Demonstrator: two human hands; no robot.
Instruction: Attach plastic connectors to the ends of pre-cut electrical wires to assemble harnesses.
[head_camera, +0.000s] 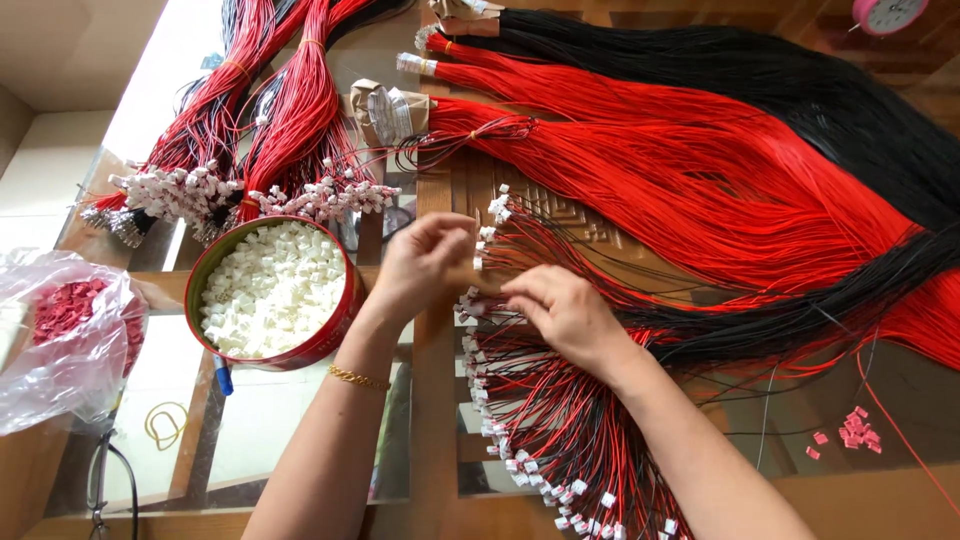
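Here we pinch a thin wire (500, 262) by its white plug end, left hand (420, 262) grasping it, right hand (562, 312) clenched on neighbouring wires (560, 420) fanned mid-surface. They seem light, limp, tangle-prone; the plug gives firmest hold.

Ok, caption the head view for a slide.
Two bare hands, left hand and right hand, fit white connectors onto red-and-black wires beside a tin of connector housings.
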